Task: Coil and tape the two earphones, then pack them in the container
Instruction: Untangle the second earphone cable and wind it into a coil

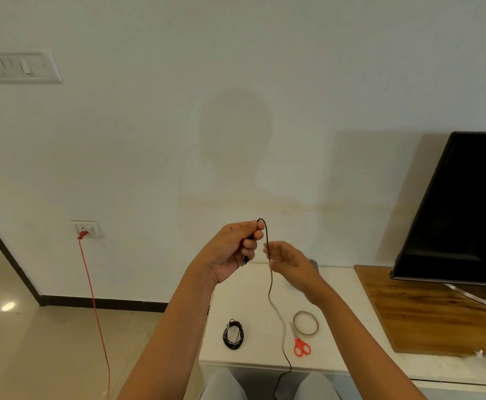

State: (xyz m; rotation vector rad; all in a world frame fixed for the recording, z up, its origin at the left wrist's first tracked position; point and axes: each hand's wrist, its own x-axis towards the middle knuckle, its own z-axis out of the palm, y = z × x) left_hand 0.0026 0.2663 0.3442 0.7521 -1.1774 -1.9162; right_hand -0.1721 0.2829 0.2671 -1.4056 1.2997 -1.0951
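1. Head view, the grip: the left hand point(230, 252) is raised above the white table point(334, 287) with its fingers curled closed on one end of a black earphone cable point(270, 287); the cable loops up over the fingertips and a short end with the plug pokes out below the fist.
2. Just right of that grip, the right hand point(289, 259) is partly open, fingers loosely spread; the hanging cable passes at its fingertips, but whether they pinch it cannot be told.
3. Below the grip the cable drops in a loose wavy line, crosses the table's near edge and goes down between the person's knees.
4. Well below the left hand, on the table, lies the second earphone point(233, 335), already wound into a small black coil.
5. Below and right of the right hand lies a roll of clear tape point(305, 323); red-handled scissors point(300, 342) lie just beside it, nearer the person, blades towards the roll.
6. Far right of both hands a dark television point(461, 209) stands on a wooden board point(426, 310); far left, a red cord point(96, 307) hangs from a wall socket point(87, 228).
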